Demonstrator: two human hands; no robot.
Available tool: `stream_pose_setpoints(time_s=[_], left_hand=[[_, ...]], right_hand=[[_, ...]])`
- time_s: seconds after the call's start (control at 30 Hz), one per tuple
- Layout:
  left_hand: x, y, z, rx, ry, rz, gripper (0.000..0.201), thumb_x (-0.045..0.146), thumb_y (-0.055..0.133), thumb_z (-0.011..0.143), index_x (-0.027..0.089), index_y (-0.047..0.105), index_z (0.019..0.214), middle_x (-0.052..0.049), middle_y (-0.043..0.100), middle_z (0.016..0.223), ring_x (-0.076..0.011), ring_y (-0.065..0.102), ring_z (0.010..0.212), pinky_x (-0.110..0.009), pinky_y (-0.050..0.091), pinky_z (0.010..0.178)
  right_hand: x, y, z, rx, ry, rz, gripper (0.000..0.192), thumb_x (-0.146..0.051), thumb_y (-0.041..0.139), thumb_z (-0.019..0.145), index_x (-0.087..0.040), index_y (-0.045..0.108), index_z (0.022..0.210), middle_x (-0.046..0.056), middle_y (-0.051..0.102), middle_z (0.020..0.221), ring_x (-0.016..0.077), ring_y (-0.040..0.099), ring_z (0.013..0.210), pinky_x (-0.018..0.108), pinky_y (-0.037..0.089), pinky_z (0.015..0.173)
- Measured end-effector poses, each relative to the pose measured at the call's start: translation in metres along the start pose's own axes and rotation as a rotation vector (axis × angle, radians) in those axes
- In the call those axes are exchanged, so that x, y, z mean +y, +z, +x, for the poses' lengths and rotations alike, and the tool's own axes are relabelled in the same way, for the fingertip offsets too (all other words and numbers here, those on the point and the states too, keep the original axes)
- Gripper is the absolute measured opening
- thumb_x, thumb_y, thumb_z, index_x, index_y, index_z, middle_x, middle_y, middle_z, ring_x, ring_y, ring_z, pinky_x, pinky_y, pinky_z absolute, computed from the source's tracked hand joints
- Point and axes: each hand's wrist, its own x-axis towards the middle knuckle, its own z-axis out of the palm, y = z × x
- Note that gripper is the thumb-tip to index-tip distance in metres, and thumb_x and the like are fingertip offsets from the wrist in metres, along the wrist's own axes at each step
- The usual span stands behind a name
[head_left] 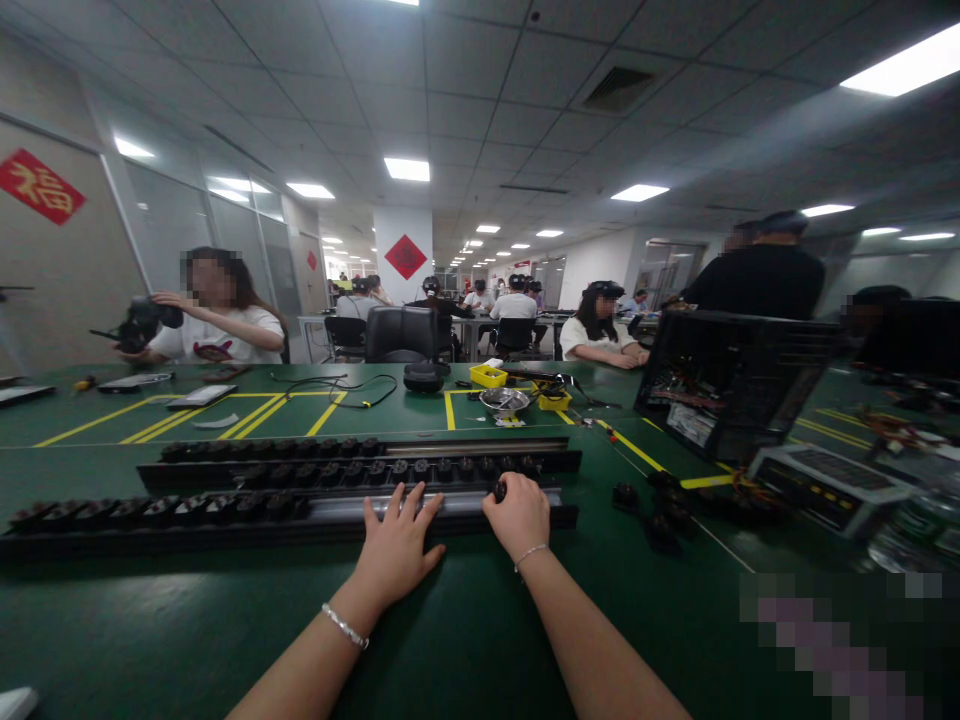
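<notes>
The right hand (517, 515) covers most of the small black piece (499, 491) under its fingers, so its grip cannot be judged. The near rail (225, 520) runs off the left edge. A pixelated patch (847, 640) hides the tabletop's (465, 630) lower right corner.

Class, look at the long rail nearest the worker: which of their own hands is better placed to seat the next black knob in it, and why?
Probably the right hand: it is closed on a small black knob at the near rail, with loose knobs just beside it. The left hand lies flat, fingers spread, on the rail.
</notes>
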Motion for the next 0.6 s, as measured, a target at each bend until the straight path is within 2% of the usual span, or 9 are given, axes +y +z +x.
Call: stream_pose_setpoints(time_s=[0.47,0.6], left_hand=[[-0.001,0.002,0.0,0.026,-0.002,-0.003,0.06,0.046,0.045,0.078,0.038,0.027,0.135,-0.004,0.028,0.146,-0.0343,0.017,0.134,-0.069,0.007,0.099],[-0.002,0.005,0.0,0.045,0.002,0.001,0.061,0.045,0.045,0.078,0.038,0.026,0.136,-0.004,0.029,0.146,-0.0341,0.018,0.134,-0.069,0.007,0.098]], right_hand=[[0.008,-0.003,0.003,-0.005,-0.005,-0.031,0.015,-0.031,0.05,0.074,-0.022,0.057,0.082,0.005,0.062,0.089,0.0204,0.053,0.091,0.034,0.033,0.083],[0.012,0.0,0.004,0.028,0.01,-0.029,0.018,-0.029,0.05,0.073,-0.021,0.058,0.086,0.007,0.062,0.095,0.0214,0.052,0.095,0.035,0.032,0.087]])
